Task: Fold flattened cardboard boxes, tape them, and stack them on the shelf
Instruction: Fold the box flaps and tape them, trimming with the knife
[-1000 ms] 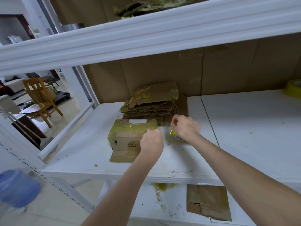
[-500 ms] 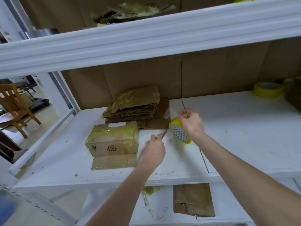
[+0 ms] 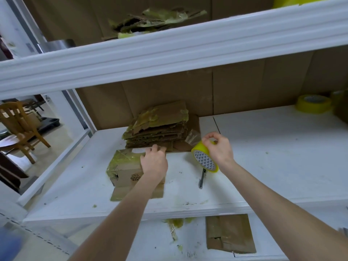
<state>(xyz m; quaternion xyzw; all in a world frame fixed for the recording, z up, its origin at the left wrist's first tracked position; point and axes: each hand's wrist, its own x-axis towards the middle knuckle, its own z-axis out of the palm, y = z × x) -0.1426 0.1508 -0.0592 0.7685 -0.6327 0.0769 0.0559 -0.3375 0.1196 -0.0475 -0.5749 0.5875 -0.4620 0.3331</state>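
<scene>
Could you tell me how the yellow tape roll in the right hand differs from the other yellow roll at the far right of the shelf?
The held tape roll is off the shelf, gripped in the right hand and tilted so its patterned core faces the camera; the spare roll lies flat on the shelf, untouched. A clear strip is peeled from the held tape roll; none shows on the spare roll. Both are yellow.
</scene>
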